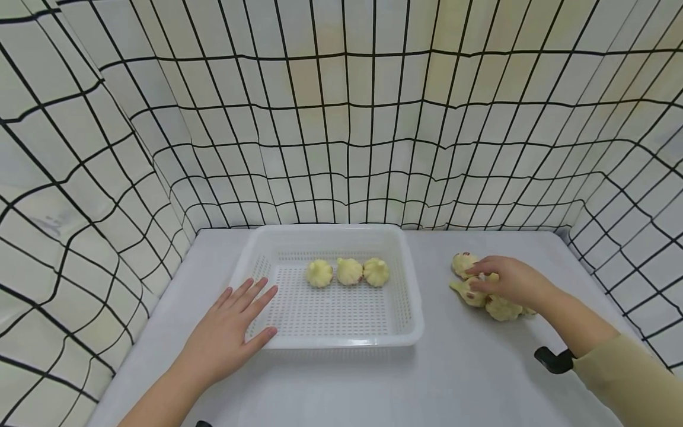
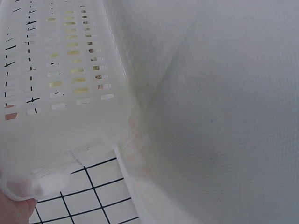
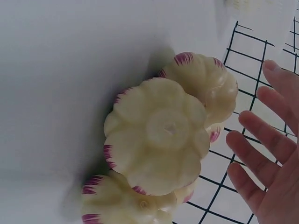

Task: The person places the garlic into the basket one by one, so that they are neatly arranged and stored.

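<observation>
A white perforated plastic basket [image 1: 347, 341] stands on the table, with three pale garlic bulbs [image 1: 349, 271] in a row inside it. My left hand [image 1: 226, 338] lies at the basket's left rim, fingers straight and spread. To the right of the basket, several more garlic bulbs [image 1: 503, 308] are heaped together. Over this heap is my right hand [image 1: 509, 281]. The right wrist view shows its fingers [image 3: 261, 130] spread beside a large bulb [image 3: 156, 135] with purple streaks, with a gap between them. Part of the heap is hidden by the right hand in the head view.
A white cloth covers the table [image 1: 331, 391]. Black grid netting [image 1: 347, 142] over pale walls encloses the back and both sides. A black strap piece [image 1: 555, 360] sits at the right wrist, by the beige sleeve [image 1: 629, 379].
</observation>
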`<state>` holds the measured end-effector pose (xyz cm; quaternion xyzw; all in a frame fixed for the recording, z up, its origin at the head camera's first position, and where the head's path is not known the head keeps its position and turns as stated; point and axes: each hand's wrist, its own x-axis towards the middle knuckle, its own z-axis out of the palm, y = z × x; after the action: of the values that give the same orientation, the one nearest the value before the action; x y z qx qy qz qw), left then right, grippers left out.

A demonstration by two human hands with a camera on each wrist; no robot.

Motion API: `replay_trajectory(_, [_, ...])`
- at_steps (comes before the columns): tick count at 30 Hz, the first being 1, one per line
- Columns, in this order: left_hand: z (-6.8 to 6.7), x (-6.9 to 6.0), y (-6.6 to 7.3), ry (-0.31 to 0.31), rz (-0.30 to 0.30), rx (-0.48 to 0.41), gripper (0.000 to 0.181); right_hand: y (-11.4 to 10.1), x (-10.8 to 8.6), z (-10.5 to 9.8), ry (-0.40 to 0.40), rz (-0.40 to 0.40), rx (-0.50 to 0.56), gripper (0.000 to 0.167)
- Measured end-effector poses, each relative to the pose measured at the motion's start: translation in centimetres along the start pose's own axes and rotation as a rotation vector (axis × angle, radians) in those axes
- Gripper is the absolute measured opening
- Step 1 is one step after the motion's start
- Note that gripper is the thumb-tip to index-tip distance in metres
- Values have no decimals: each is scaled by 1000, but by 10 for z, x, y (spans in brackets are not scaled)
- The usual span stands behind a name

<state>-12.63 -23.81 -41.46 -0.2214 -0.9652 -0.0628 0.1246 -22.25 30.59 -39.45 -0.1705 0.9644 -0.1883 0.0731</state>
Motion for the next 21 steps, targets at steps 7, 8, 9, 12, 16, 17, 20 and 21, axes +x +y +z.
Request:
replay_trajectory(7, [-2, 0, 1, -26, -14, -4, 70, 2, 5, 6, -31, 35, -53, 47])
replay_trajectory(8, [-3, 1, 2, -28, -15, -3, 70, 2, 6, 7, -39, 37, -61, 47])
replay_trajectory(9, [-3, 1, 2, -31, -17, -4, 70, 2, 7, 8, -46, 37, -71, 48])
replay_trajectory(12, [-3, 1, 2, -34, -20, -9, 70, 1, 9, 10, -60, 37, -89, 47])
replay_trajectory(16, [-3, 1, 2, -31, -22, -14, 70, -3, 10, 12, -76, 25, -118, 45])
replay_trajectory(17, [-2, 1, 2, -26, -21, -15, 70, -4, 10, 12, -82, 23, -127, 46])
replay_trajectory(20, [-2, 1, 2, -17, -16, -13, 69, -6, 11, 13, -93, 7, -152, 46])
replay_trajectory(21, [-2, 1, 2, -14, -14, -14, 69, -6, 11, 13, -96, 2, -159, 46])
